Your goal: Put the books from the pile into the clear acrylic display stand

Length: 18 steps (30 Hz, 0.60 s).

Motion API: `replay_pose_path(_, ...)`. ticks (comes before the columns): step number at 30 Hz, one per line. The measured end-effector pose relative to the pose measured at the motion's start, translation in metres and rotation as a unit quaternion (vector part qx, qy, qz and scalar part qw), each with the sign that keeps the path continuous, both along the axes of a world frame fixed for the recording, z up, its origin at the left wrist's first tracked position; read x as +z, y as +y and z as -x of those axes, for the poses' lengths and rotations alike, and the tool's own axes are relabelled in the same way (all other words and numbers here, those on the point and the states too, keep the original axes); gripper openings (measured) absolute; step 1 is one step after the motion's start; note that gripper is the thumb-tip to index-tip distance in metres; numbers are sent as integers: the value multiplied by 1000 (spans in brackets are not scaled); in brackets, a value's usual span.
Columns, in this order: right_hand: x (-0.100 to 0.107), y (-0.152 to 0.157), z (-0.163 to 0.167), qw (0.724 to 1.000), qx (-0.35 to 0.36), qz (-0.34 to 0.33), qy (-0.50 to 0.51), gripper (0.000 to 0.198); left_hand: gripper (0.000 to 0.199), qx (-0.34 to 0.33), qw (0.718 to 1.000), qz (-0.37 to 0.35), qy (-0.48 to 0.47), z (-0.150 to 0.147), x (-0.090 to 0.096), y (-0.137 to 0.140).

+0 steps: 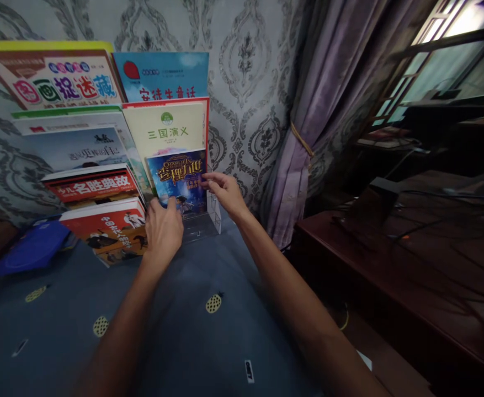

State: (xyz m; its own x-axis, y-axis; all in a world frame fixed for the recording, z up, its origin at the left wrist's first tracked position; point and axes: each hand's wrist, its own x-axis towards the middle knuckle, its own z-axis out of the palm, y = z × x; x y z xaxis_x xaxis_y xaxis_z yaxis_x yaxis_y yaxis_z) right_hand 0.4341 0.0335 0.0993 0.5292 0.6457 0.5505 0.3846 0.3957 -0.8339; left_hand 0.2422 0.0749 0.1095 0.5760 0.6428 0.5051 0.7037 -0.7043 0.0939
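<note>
If the left hand (165, 227) or right hand (227, 193) (fingers bent, grip unclear) pushes unevenly, the blue book (174, 173) could tip.

Patterned wallpaper (248, 60) beside curtain (322, 94) (purple).

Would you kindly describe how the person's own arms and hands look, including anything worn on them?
The left hand and right hand are ungloved. The left forearm and right forearm look slender and bare, with no sleeve, watch or bracelet visible. Any small rings are hard to judge.
</note>
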Motion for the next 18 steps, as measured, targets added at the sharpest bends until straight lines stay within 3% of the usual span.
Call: replay_pose_path(18,-2,-3,-10,986,-112,31,-122,35,32,-16,999,42,-12,-10,-3,21)
